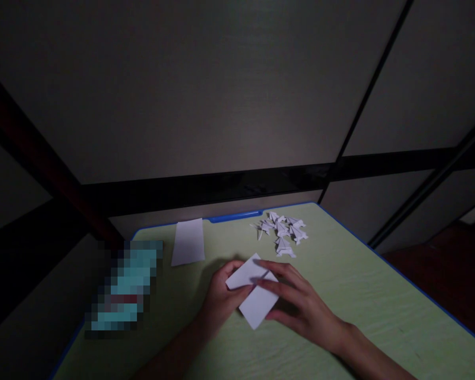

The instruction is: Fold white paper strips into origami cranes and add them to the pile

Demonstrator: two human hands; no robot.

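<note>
A folded sheet of white paper [257, 306] is held between my two hands above the table, turned so that one corner points toward me. My left hand [224, 290] grips its left side, thumb on top and fingers behind. On the right side, my right hand [301, 298] has its fingers laid over the upper face and its thumb at the lower right edge. A crease or flap edge runs across the paper near my left thumb and right fingertips. The underside of the paper is hidden.
Several folded white paper figures [282, 229] lie clustered near the far edge of the pale green table [372, 306]. A flat stack or sheet of white paper [188, 243] lies at the far left. A pixelated turquoise object [130, 279] is at the left edge. Cabinet panels [206, 105] stand behind.
</note>
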